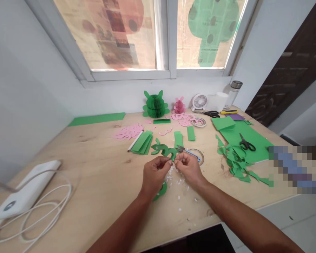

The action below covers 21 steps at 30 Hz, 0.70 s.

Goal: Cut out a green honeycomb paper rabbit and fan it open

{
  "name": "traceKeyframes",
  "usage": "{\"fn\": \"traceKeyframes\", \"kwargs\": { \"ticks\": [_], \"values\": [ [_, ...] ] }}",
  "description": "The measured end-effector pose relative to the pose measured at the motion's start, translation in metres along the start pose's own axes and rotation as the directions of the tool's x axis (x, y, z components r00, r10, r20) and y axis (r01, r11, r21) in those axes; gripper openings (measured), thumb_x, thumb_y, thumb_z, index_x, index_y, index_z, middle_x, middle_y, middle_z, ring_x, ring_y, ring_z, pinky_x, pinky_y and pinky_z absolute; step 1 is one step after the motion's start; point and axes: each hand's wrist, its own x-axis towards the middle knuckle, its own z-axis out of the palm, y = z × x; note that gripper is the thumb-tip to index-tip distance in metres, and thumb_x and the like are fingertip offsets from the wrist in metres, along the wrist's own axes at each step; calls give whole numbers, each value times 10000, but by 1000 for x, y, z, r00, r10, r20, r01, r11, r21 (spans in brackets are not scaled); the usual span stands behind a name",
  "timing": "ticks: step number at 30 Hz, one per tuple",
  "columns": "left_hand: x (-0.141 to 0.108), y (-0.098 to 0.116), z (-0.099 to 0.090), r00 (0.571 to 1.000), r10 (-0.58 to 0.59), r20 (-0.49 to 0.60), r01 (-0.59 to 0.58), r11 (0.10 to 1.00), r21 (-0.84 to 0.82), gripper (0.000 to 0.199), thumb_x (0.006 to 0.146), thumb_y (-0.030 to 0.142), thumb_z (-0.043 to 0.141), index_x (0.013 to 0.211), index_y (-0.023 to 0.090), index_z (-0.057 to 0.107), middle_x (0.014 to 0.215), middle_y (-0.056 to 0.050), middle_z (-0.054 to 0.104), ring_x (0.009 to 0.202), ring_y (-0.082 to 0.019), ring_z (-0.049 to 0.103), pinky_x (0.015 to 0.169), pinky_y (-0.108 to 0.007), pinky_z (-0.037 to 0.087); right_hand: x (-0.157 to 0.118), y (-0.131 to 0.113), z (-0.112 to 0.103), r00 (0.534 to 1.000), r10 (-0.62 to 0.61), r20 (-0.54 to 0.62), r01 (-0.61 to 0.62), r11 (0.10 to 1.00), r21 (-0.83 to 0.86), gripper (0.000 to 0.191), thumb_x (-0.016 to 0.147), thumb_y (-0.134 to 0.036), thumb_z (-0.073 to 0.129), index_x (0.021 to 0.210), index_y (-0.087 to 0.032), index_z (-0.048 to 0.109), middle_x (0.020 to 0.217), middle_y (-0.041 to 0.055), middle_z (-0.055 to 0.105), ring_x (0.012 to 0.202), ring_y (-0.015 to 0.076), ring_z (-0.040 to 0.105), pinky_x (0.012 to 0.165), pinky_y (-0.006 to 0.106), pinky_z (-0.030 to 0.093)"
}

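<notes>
My left hand point(156, 172) is closed in a pinch at the near end of a wavy green paper cutout point(164, 149). Thumb and finger of my right hand point(189, 168) press together on the same end, almost touching the left fingertips. Just beyond the right hand lies a pair of small thread snips point(191, 153) with blue handles, beside a roll of tape point(197, 157). Under my left wrist another green cutout point(162, 191) is partly hidden. Tiny white paper bits point(179, 182) are scattered below the hands.
Folded green strips point(143, 143), a white pen point(135, 141) and pink cutouts point(129, 132) lie behind. Green honeycomb figure point(155, 104), pink one point(179, 106), fan point(199, 101) and bottle point(233, 95) line the wall. Scissors point(247, 143) and scraps point(237, 160) lie right; a power bank point(26, 189) left.
</notes>
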Motion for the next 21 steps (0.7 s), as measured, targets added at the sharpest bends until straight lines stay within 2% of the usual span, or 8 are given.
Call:
{"fn": "traceKeyframes", "kwargs": {
  "ticks": [8,17,21],
  "values": [
    [-1,4,4,996,-78,-37,73,991,-114,134,631,274,683,628,141,668,540,7,611,516,-106,523,520,-212,418,1,1,1,999,36,-18,-35,996,78,112,610,-251,607,629,-170,531,451,-78,468,403,57,371,410,184,272],
    [-2,5,4,994,-85,-65,78,992,-102,137,614,269,693,647,136,676,553,3,621,527,-114,536,527,-219,426,2,1,0,997,73,-31,-70,993,96,106,599,-245,613,616,-165,546,441,-74,479,391,58,378,408,186,270],
    [-2,7,4,991,-113,-75,102,984,-147,141,608,266,689,659,136,670,555,1,620,526,-118,542,541,-230,439,2,0,-1,996,83,-17,-81,995,63,95,605,-244,600,618,-165,550,433,-74,471,388,60,374,403,186,265]
  ]
}}
